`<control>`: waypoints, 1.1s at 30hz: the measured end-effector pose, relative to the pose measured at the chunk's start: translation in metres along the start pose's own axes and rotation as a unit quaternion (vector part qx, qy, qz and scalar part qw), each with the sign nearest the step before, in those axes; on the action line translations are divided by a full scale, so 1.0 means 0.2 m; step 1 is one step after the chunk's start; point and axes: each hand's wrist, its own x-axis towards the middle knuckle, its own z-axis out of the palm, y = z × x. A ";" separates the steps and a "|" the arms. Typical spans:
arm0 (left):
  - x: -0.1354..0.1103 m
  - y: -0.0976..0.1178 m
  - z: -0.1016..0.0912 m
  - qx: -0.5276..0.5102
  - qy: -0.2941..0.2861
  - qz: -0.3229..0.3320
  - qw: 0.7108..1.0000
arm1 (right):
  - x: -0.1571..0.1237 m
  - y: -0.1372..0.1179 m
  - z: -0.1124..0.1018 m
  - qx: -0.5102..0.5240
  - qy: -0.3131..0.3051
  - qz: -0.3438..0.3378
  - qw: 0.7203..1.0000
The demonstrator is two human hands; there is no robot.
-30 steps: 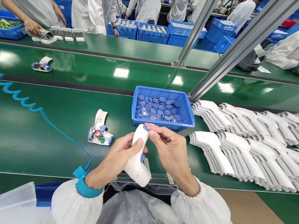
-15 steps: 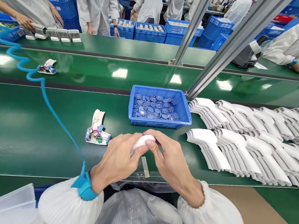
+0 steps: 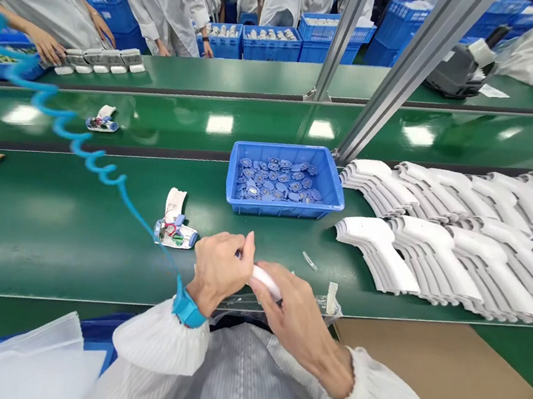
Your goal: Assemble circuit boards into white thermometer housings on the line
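While pinching a white gun-shaped plastic housing between both palms, just above the near edge of a green conveyor belt: left hand clamped around one end, thumb raised, right hand pressed over the other, fingers lying along the top. Grip closed from both sides, hands close together, only a short stretch of white housing showing between them, level and directly in front of the chest. Around the left wrist, a blue anti-static strap, with a coiled blue cord running from it up across the belt. Just left of the hands, an opened housing lying on the belt, with red wires and a green circuit board inside. Straight ahead, a blue plastic tray holding a heap of round blue parts. To the right, white housings stacked in overlapping rows. Between those rows and the right hand, a thin clear strip on the belt (too small to identify). On the far belt, a co-worker's hand beside a row of white units.
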 end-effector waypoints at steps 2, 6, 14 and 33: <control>0.03 0.00 -0.01 -0.009 -0.040 0.013 0.999 | -0.03 0.02 0.04 -0.005 0.048 -0.010 0.999; 0.01 0.02 -0.10 -0.127 -0.096 0.032 0.987 | -0.04 0.04 0.00 0.145 0.056 0.130 0.979; -0.01 0.09 0.05 -0.238 0.047 -0.170 0.955 | -0.01 0.12 -0.14 0.291 -0.105 0.271 0.912; 0.15 0.16 0.14 -0.263 0.023 -0.205 0.942 | -0.14 0.11 -0.04 -0.012 0.009 0.042 0.999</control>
